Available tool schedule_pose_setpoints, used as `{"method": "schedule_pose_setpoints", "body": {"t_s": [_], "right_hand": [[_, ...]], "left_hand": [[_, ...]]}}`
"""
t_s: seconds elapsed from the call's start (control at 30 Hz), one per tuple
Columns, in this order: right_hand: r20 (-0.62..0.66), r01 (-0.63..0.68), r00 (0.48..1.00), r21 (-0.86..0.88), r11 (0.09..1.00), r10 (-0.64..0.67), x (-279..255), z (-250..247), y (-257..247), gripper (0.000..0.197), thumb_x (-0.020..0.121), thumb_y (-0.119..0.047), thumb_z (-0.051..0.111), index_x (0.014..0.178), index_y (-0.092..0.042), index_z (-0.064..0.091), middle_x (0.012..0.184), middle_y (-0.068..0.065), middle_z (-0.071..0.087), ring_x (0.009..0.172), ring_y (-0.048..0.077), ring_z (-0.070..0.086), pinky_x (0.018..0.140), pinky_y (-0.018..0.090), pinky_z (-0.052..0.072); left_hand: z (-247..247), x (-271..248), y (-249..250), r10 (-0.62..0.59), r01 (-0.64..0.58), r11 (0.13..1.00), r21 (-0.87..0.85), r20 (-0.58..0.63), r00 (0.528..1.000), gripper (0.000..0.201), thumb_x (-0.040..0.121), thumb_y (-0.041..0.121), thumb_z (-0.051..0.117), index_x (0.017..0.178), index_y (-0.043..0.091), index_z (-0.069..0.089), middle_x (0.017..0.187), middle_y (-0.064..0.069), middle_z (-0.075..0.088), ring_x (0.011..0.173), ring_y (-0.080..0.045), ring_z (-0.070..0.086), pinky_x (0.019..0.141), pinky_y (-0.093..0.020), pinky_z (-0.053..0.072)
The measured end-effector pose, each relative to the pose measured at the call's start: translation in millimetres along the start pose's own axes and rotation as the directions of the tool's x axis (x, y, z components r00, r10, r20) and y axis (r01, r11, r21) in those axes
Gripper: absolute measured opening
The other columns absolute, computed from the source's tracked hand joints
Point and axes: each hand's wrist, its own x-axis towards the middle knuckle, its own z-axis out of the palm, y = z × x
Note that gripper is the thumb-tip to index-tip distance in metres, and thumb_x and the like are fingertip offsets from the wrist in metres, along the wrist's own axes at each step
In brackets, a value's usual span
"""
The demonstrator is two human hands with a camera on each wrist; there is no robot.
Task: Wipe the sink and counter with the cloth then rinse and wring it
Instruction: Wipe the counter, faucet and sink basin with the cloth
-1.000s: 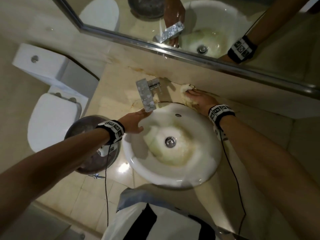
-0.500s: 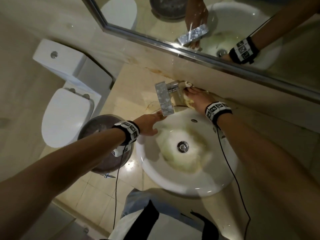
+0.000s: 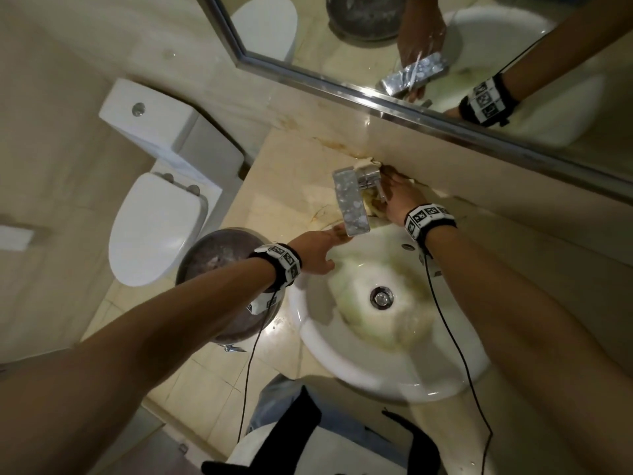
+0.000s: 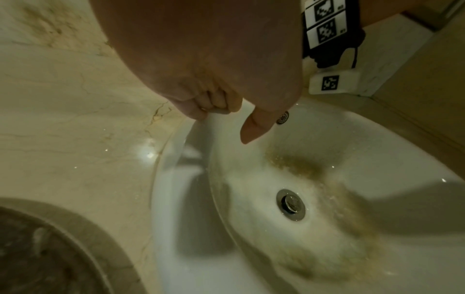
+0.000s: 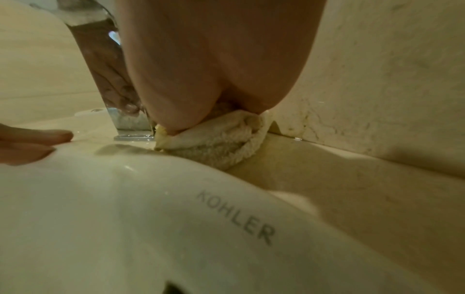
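Observation:
A white round sink (image 3: 342, 351) with a stained basin is set in a beige marble counter (image 3: 284, 186). A chrome faucet (image 3: 351, 200) stands at its back. My right hand (image 3: 399, 197) presses a bunched cream cloth (image 5: 221, 139) onto the counter right beside the faucet's base, against the back wall. A corner of the cloth (image 3: 364, 163) pokes out behind the faucet. In the right wrist view my palm hides the fingers. My left hand (image 3: 318, 250) rests on the sink's left rim below the spout and holds nothing, thumb (image 4: 256, 127) hanging over the basin.
A mirror (image 3: 411, 46) runs above the low back wall. A white toilet (image 3: 154, 228) and a round dark metal bin (image 3: 219, 265) stand left of the counter, lower down. The drain (image 3: 381, 297) sits in the basin's middle. Wrist cables hang over the sink.
My right hand has slid the cloth leftward along the back of the counter, up against the faucet's base. The left hand has stayed on the rim.

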Motion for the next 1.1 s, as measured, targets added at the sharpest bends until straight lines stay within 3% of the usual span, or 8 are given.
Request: {"method": "schedule_pose_setpoints", "body": {"t_s": [0.17, 0.3, 0.43, 0.63, 0.9, 1.1], "right_hand": [[-0.003, -0.141, 0.99, 0.088, 0.986, 0.142, -3, -2, -4, 0.073, 0.09, -0.037, 0.07, 0.153, -0.023, 0.037, 0.159, 0.003, 0.04, 0.146, 0.025, 0.036, 0.119, 0.038, 0.032], [-0.05, -0.088, 0.995, 0.047, 0.995, 0.091, -23, 2, 11, 0.063, 0.09, -0.029, 0.071, 0.147, -0.03, 0.046, 0.157, -0.005, 0.041, 0.142, 0.027, 0.039, 0.115, 0.038, 0.035], [-0.106, -0.063, 0.992, 0.027, 0.998, 0.066, -53, 5, 42, 0.048, 0.095, -0.021, 0.067, 0.142, -0.026, 0.057, 0.156, -0.006, 0.044, 0.139, 0.026, 0.039, 0.112, 0.042, 0.04], [-0.063, -0.175, 0.983, -0.01, 0.984, 0.174, -101, 1, 83, 0.049, 0.101, -0.03, 0.057, 0.149, -0.029, 0.049, 0.159, -0.005, 0.041, 0.146, 0.023, 0.032, 0.117, 0.034, 0.027], [-0.001, -0.266, 0.964, 0.09, 0.96, 0.268, -131, -5, 86, 0.058, 0.102, -0.023, 0.056, 0.157, -0.026, 0.036, 0.165, 0.004, 0.029, 0.15, 0.029, 0.025, 0.123, 0.036, 0.02], [0.017, -0.243, 0.97, 0.111, 0.964, 0.243, -119, 7, 75, 0.056, 0.105, -0.019, 0.046, 0.158, -0.028, 0.031, 0.17, -0.005, 0.014, 0.155, 0.028, 0.013, 0.126, 0.041, 0.012]], "left_hand": [[-6, 0, 5, -0.02, 0.019, 0.999, 0.043, 0.023, 1.0, 0.082, 0.083, 0.022, 0.06, 0.157, 0.028, 0.025, 0.159, -0.004, 0.034, 0.116, -0.028, 0.059, 0.096, -0.037, 0.05], [-12, -1, 11, -0.029, 0.026, 0.996, 0.086, 0.03, 0.999, 0.082, 0.084, 0.021, 0.06, 0.157, 0.028, 0.024, 0.16, -0.004, 0.032, 0.111, -0.028, 0.06, 0.093, -0.036, 0.052], [-15, -5, 16, -0.033, 0.031, 0.996, 0.085, 0.027, 0.999, 0.083, 0.085, 0.017, 0.061, 0.158, 0.025, 0.023, 0.163, -0.003, 0.024, 0.118, -0.029, 0.057, 0.096, -0.034, 0.048], [-17, -7, 21, -0.054, 0.052, 0.989, 0.136, 0.013, 0.998, 0.084, 0.087, 0.018, 0.062, 0.159, 0.026, 0.019, 0.163, -0.005, 0.025, 0.119, -0.031, 0.057, 0.095, -0.035, 0.049], [-16, -9, 31, -0.125, 0.126, 0.98, 0.153, -0.014, 0.992, 0.086, 0.085, 0.022, 0.062, 0.158, 0.031, 0.017, 0.144, -0.011, 0.051, 0.107, -0.033, 0.062, 0.084, -0.032, 0.048], [-17, -10, 31, -0.112, 0.114, 0.982, 0.15, -0.02, 0.993, 0.086, 0.085, 0.016, 0.062, 0.158, 0.028, 0.019, 0.156, -0.006, 0.037, 0.113, -0.032, 0.06, 0.089, -0.032, 0.048]]}}
